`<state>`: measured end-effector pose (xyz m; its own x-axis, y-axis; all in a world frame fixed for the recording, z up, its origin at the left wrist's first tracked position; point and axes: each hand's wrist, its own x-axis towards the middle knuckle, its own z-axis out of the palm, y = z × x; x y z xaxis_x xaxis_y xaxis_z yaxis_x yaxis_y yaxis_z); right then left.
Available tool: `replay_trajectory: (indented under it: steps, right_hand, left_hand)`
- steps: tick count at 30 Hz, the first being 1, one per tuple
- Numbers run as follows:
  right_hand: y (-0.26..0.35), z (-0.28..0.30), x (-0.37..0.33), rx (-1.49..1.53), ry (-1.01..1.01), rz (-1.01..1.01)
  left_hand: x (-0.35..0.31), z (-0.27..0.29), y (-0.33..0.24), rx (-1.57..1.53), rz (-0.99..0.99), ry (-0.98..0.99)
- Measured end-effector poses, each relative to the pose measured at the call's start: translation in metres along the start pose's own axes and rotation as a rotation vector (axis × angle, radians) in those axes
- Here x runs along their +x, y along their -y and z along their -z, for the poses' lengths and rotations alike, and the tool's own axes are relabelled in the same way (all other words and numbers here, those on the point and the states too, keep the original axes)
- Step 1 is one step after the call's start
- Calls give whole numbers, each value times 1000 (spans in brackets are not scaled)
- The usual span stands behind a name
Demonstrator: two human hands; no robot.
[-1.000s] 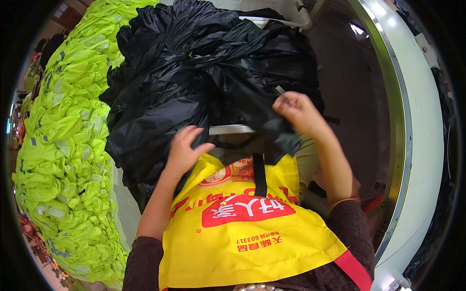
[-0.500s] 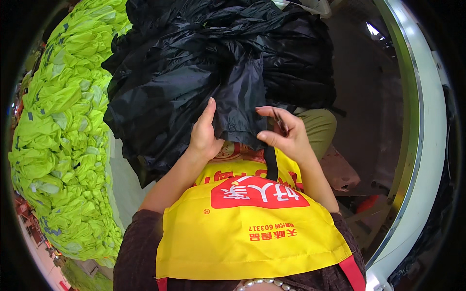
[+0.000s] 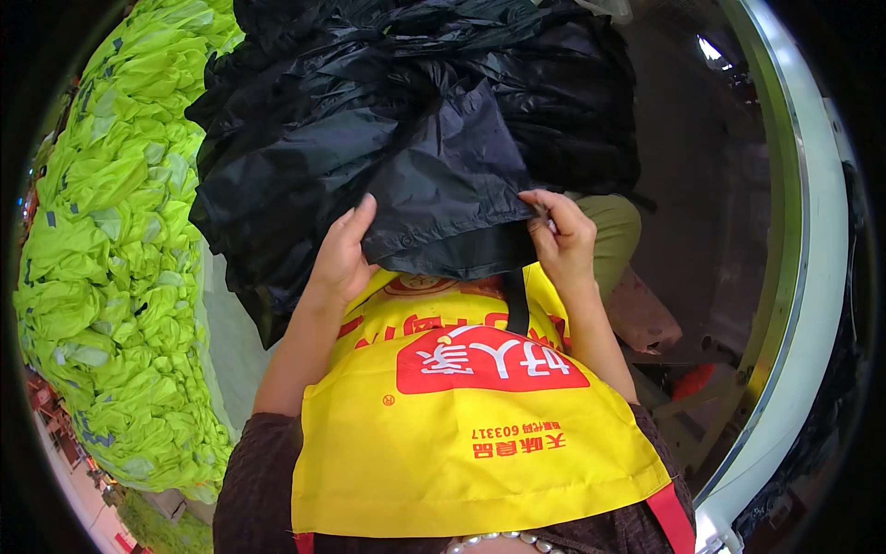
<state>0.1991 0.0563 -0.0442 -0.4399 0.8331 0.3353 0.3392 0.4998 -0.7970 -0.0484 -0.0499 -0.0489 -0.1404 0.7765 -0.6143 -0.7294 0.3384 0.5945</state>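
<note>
Black cloth (image 3: 452, 180) lies heaped in front of me, its hem spread between my hands just above my yellow apron (image 3: 480, 475), which bears white characters on a red panel and smaller red print. My right grip (image 3: 566, 240) is pinched on the hem's right corner; my left grip (image 3: 341, 258) touches the opposite corner, fingertips partly hidden, so I cannot tell whether it is closed. Lime-green fabric (image 3: 120, 277) is piled up at my left.

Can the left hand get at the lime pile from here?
Probably, with a sideways reach: black fabric lies between the left hand and the lime pile, but the near side looks free.
</note>
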Motion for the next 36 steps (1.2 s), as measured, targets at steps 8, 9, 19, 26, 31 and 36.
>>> replay_trajectory:
  steps: [8,9,19,26,31,36]
  right_hand:
    - [5,2,8,41,63,-1]
    - [7,2,7,53,58,-28]
    - [-22,18,22,443,484,-409]
    - [-14,8,22,97,158,-18]
    - [22,14,17,-25,122,143]
    - [6,-1,7,-16,134,183]
  left_hand:
    - [-20,-35,5,1354,-1137,-8]
    - [-22,-50,7,1459,-1221,79]
    - [19,-60,-1,744,-190,440]
    - [20,-60,4,339,75,198]
    - [20,-60,8,329,43,271]
    - [14,-77,14,349,10,222]
